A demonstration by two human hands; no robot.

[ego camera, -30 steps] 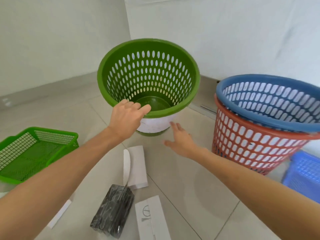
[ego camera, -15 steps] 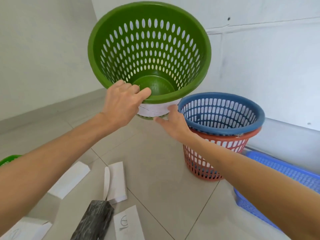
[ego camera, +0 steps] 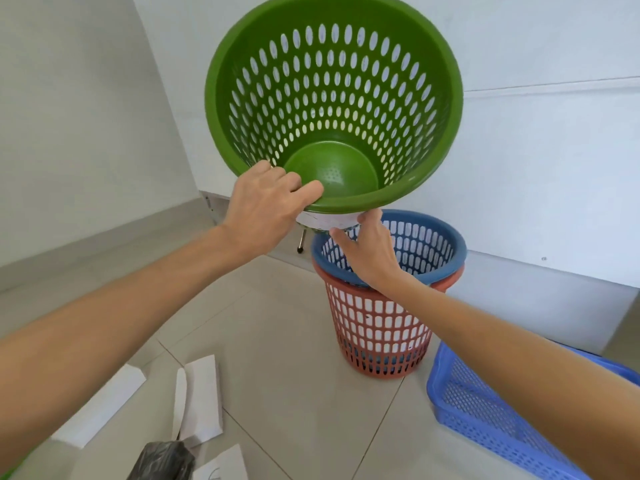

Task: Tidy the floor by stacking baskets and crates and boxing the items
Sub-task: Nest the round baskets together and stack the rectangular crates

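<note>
A round green perforated basket (ego camera: 332,98) is held up in the air, tilted with its opening toward me. My left hand (ego camera: 266,202) grips its near rim. My right hand (ego camera: 370,252) presses against the white underside of the basket from below. Directly beneath stands a blue basket (ego camera: 429,237) nested inside a red basket (ego camera: 377,327) on the tiled floor. The green basket's lower edge hangs just above the blue rim, apart from it.
A blue mesh crate (ego camera: 485,410) lies on the floor at lower right. White boxes (ego camera: 201,396) and a black wrapped bundle (ego camera: 162,462) lie at the bottom left. White walls meet in a corner behind the baskets.
The green basket has been lifted off the floor and carried right, now above the blue-and-red stack. My right hand went from the floor to the basket's underside.
</note>
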